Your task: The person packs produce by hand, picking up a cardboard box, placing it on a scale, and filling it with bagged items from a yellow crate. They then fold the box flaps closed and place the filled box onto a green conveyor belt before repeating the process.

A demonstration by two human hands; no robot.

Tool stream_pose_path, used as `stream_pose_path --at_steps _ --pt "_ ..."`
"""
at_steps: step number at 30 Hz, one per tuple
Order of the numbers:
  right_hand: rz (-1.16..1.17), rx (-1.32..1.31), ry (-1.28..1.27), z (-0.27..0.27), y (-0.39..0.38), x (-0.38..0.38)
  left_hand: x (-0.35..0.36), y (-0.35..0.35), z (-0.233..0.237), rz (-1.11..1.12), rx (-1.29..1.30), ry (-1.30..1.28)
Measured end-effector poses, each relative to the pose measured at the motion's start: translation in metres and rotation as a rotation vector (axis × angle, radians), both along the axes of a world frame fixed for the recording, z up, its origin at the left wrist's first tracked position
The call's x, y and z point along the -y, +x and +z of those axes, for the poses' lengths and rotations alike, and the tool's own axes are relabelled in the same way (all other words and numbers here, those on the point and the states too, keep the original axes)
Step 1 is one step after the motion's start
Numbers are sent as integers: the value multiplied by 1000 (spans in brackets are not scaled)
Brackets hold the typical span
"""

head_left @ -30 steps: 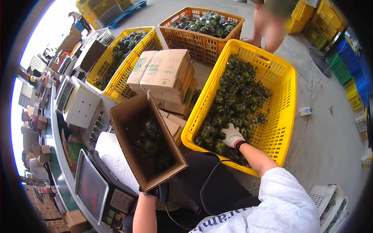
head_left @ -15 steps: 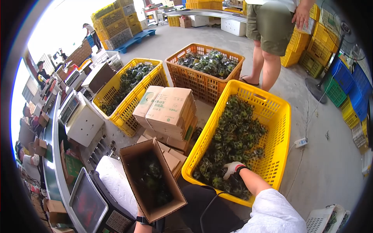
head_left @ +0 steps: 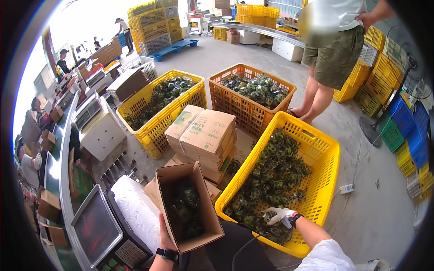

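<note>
The right hand (head_left: pixel 279 214), sunk among the packs (head_left: pixel 275 171) half a second ago, is now more exposed. Packs are touched by its bent fingers inside the yellow crate (head_left: pixel 323 180); whether one is gripped cannot be told. The box (head_left: pixel 209 217) is gripped by the left hand (head_left: pixel 166 235). Grey floor (head_left: pixel 375 203) is seen around.

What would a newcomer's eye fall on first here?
Probably the bright yellow crate right of centre, with the gloved right hand among its dark green contents. Next, the open cardboard box to its left, with the left hand against its side. Behind that box, a stack of printed cardboard stands near the middle.
</note>
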State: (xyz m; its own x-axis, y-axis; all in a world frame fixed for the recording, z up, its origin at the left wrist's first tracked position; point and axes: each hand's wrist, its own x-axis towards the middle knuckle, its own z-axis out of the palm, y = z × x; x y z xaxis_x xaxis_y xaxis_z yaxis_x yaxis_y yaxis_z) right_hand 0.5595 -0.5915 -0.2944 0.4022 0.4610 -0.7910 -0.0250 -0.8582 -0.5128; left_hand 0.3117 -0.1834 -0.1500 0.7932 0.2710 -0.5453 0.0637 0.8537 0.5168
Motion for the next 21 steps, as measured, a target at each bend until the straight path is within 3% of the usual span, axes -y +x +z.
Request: stream_pose_path --at_steps 1,3,6,9,11,13,16,17,18,20,21 --pt "-137 -121 15 56 -12 -17 -3 -2 -9 -4 8 -7" --pt "-241 -160 85 15 -17 -6 -7 -4 -21 -75 215 -15" --pt "-327 -164 187 24 -19 -10 -1 3 -24 4 244 -156" --pt "-496 -80 568 44 -14 -21 -27 -10 -74 -143 258 -132" --pt "-696 -370 963 85 -7 -39 -22 -9 -66 -147 241 -140" --pt "-647 -426 1124 195 -20 -78 -23 -10 -68 -162 233 -167" --pt "-491 -433 1210 283 -34 -125 -6 -7 -36 -100 251 -156" --pt "-481 -500 1127 299 -54 -151 16 -34 23 33 330 -222" --pt "-353 -407 1262 337 -57 -173 -4 -13 -24 -107 444 -328" --pt "-177 -191 1150 371 -77 -220 -2 -16 3 -45 491 -200" --pt "-23 167 1170 380 -90 -248 -3 -22 25 -13 541 -167"
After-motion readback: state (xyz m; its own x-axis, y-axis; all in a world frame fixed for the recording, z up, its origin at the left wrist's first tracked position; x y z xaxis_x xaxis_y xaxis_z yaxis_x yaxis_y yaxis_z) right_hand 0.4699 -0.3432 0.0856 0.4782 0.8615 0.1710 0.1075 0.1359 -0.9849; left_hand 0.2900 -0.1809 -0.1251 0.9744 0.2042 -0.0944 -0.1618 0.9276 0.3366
